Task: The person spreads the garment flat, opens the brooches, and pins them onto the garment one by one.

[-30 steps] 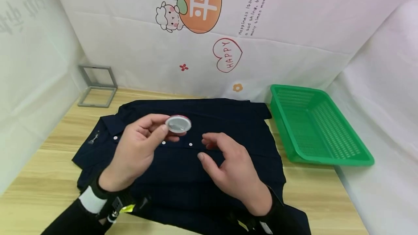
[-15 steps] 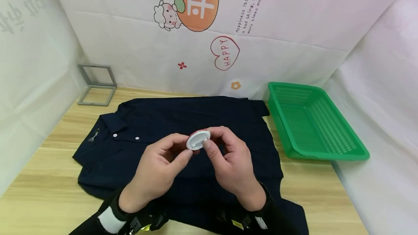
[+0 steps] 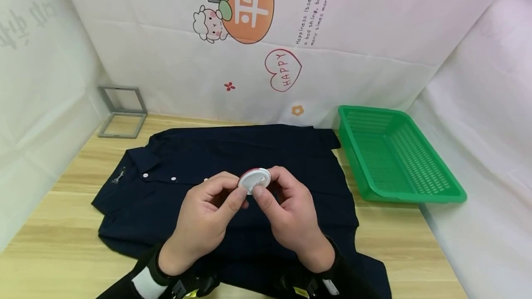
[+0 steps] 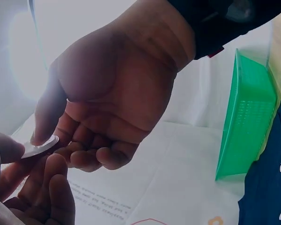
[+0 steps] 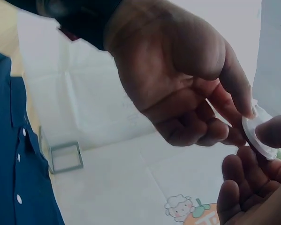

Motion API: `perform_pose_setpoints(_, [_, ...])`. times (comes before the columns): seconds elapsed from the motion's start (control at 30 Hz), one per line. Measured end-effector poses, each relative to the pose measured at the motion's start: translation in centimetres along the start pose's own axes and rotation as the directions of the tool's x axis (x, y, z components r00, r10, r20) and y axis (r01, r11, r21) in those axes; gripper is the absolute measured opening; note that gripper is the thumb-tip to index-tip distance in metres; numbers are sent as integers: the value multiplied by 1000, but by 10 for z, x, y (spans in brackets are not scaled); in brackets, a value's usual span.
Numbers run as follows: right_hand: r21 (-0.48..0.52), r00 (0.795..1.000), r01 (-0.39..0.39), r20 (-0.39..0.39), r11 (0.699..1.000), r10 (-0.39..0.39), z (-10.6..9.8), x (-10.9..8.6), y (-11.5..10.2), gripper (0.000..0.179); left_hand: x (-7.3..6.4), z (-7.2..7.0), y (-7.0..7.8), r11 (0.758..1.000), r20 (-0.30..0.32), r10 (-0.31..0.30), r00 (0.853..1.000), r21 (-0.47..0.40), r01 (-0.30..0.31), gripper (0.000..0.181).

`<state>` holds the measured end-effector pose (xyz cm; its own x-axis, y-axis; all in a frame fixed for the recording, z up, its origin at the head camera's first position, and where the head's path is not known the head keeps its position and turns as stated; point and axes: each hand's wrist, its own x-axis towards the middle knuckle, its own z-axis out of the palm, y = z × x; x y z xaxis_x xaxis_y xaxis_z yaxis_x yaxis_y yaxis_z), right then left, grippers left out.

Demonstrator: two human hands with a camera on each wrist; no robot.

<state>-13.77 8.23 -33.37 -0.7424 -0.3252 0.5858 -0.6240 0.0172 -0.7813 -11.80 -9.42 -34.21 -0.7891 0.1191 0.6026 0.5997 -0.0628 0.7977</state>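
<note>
Both hands meet at a round pin-back button badge [image 3: 250, 179], raised in front of a dark navy shirt [image 3: 266, 146]. Its pale back faces up toward the head camera, with a thin red rim at the far side. My left hand [image 3: 204, 220] pinches its left edge between thumb and fingers. From the right, my right hand [image 3: 293, 218] pinches it too, the thumb pressed on the back near the pin. In the right wrist view the badge [image 5: 257, 133] appears side-on between the fingers of both hands. The badge's front is hidden.
The shirt lies spread on the wooden table [image 3: 50, 234], collar to the left. A green plastic basket [image 3: 365, 174] stands at the right. At the back left is a grey hinged double frame [image 3: 139, 126]. White printed cloth [image 3: 166, 59] rises behind.
One second ago only the left hand held the badge. The right hand has come in and taken hold of it as the left moved right and lower. Its thumb has shifted slightly on the back.
</note>
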Motion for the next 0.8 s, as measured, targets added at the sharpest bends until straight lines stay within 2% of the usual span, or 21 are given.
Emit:
perform_pose_setpoints(0.1, [120, 998, -59, -9, 991, 61, 0, 0, -1, 11, -1, 1, -1, 1000, 7, 7, 1000, 6, -7, 15])
perform_pose_setpoints(0.2, [227, 993, -107, -20, 968, 115, 0, 0, -2, 14, -1, 3, -2, 999, 16, 19, 1000, 40, -20, 17])
perform_pose_setpoints(0.33, [311, 991, -123, -16, 942, 134, 0, 0, -1, 11, -1, 4, -4, 995, 25, 26, 999, 91, -28, 17])
perform_pose_setpoints(0.43, [342, 990, -127, -11, 931, 140, 1, 0, 0, 8, -1, 5, -4, 992, 32, 29, 999, 121, -33, 17])
perform_pose_setpoints(0.8, [362, 984, -158, -20, 919, 178, 4, 0, 3, 12, -1, 3, -7, 976, 58, 49, 997, 209, -60, 17])
